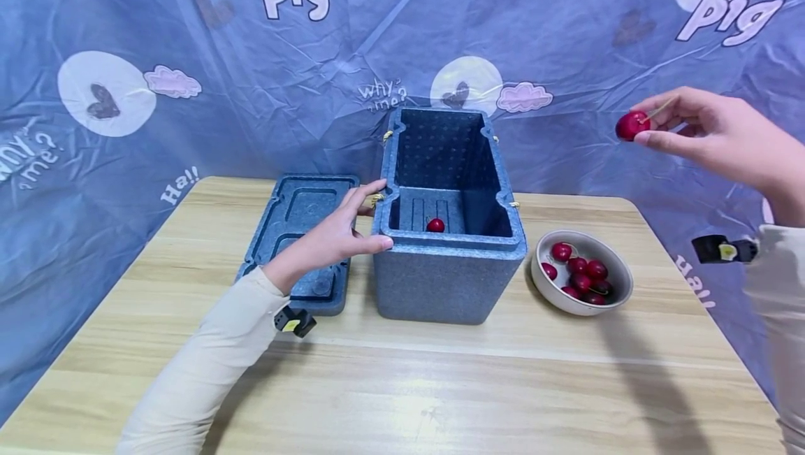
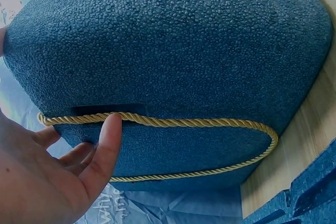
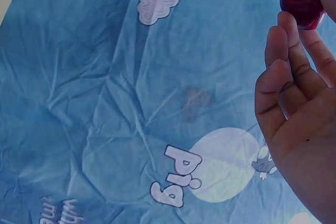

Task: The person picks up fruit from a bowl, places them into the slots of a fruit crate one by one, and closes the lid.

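My right hand is raised at the right, pinching a dark red cherry with a green stem between thumb and fingertips. The right wrist view also shows that cherry at the fingertips. My left hand rests against the left side of a blue foam box, its thumb at the rim's front corner. In the left wrist view, a finger of the left hand touches the gold rope on the box's side. A single cherry lies on the floor of the lidless box.
A pale round bowl with several cherries stands right of the box. The blue lid lies flat to its left, partly behind the left hand. A blue printed cloth hangs behind the wooden table.
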`<state>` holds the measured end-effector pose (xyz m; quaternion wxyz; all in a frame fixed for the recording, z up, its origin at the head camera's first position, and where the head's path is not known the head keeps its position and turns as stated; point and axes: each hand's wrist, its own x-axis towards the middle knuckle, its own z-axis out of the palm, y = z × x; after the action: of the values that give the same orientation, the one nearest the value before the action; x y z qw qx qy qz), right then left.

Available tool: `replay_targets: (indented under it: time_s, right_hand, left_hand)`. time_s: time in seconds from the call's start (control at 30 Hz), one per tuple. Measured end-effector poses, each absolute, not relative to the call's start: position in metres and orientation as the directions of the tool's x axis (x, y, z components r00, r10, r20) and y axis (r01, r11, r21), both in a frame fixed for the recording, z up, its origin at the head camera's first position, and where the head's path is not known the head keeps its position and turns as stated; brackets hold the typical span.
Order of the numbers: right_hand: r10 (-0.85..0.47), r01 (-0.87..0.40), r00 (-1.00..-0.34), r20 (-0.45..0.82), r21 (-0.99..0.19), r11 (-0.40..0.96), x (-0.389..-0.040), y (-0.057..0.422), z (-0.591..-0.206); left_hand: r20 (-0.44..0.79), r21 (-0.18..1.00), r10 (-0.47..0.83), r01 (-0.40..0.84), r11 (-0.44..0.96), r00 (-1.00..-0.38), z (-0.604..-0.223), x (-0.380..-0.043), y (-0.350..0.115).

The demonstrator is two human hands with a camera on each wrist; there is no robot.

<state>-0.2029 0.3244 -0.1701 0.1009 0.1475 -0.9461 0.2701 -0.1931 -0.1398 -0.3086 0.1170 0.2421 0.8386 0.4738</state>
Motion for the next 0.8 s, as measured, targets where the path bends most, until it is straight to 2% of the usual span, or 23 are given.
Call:
replay_targets:
  time_s: [0.33,0.8]
  right_hand:
    - [-0.305,-0.413,-0.908,0.286,-0.506,0.757,-0.21,0.294,-0.159]
    - [-0.402,-0.475,-0.879,0.255,-0.413,0.777,-0.222,0.247,-0.154]
  left_hand:
    - [0.025,0.854,0.518,0.287,0.433,-0.855,-0.308,-0.193,-0.139]
    - [0.021,0.852,0.511,0.282,0.441,-0.86,-0.307,-0.192,-0.139]
